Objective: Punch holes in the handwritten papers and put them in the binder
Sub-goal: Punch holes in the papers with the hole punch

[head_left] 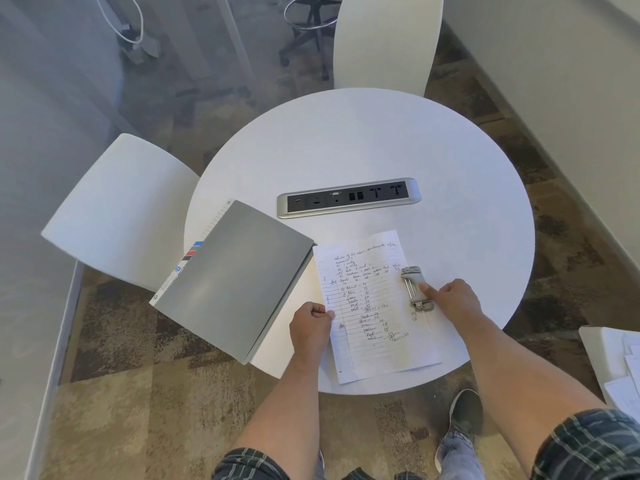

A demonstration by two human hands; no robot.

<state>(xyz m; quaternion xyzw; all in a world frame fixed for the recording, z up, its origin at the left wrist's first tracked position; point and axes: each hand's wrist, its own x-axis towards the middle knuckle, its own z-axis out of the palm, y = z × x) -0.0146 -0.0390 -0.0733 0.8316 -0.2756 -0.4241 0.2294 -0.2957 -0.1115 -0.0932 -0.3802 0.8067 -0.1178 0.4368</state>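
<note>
Paper sheets lying on the round worktop (pixel 363 140), a metal punch (pixel 415 289) sitting on their right edge.
Left hand (pixel 311 327) is pinching the handwritten papers (pixel 374 313) at their left margin; right hand (pixel 450 299) fingers are closing on the punch; sheets look thin, floppy, light, best gripped by an edge; grey binder (pixel 235 278) is lying shut just beside.

Both bare arms reach forward. The left hand (pixel 310 323) is curled tight. The right hand (pixel 450 297) pokes one finger left.
</note>
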